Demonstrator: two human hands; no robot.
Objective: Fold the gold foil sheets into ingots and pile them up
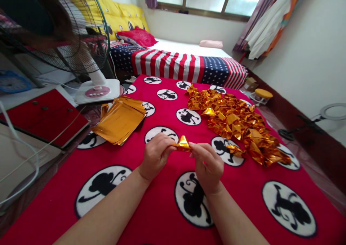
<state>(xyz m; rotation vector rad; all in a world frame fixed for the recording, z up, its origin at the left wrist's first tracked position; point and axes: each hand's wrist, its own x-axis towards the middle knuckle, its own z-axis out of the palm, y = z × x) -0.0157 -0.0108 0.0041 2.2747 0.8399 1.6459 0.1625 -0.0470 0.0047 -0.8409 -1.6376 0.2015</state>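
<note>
A small folded piece of gold foil paper (183, 143) is held up between my two hands, over the red cloth with monkey patterns (151, 216). My left hand (157, 152) pinches its left end, and my right hand (207, 163) pinches the right end. The middle of the piece puffs up between my fingertips. To the left lies a stack of flat gold sheets (120, 120), slightly fanned. A large heap of folded gold pieces (232, 120) spreads over the cloth at the right.
A standing fan (98, 90) is at the left beside a red-topped cabinet (43, 111) with cables. Beyond the cloth is a bed with a striped and starred cover (173, 65). A yellow stool (263, 93) is at the right, near the wall.
</note>
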